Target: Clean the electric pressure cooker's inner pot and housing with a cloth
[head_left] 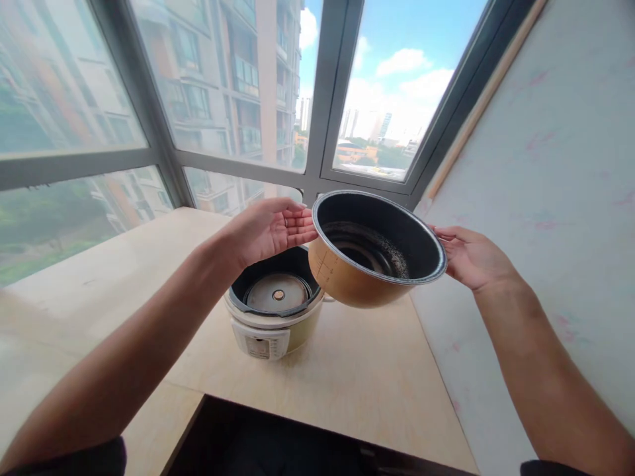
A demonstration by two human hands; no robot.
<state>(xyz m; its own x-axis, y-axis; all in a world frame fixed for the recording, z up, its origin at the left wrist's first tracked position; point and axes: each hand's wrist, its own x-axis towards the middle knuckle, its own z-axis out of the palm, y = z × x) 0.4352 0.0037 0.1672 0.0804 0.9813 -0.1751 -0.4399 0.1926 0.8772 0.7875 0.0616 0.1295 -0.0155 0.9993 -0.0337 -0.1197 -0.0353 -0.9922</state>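
Note:
A rice cooker inner pot [367,287], gold outside and dark inside, is held in the air, tilted with its right side lower. At its left rim are the fairly straight fingers of my left hand [270,231], palm turned up. My right hand [469,256] grips the opposite rim, its fingertips partly hidden behind the pot. Pale specks line part of the dark interior; I cannot make out what they are. Below and left stands the rice cooker body [278,324], lidless from above, its round heating plate [278,292] showing. The pot hides part of its right edge.
The cooker stands on a pale wooden tabletop [377,370] with a dark recess [278,439] at its near edge. Grey-framed windows [317,132] rise behind. A pale patterned wall [555,198] borders the right side, close to my right arm.

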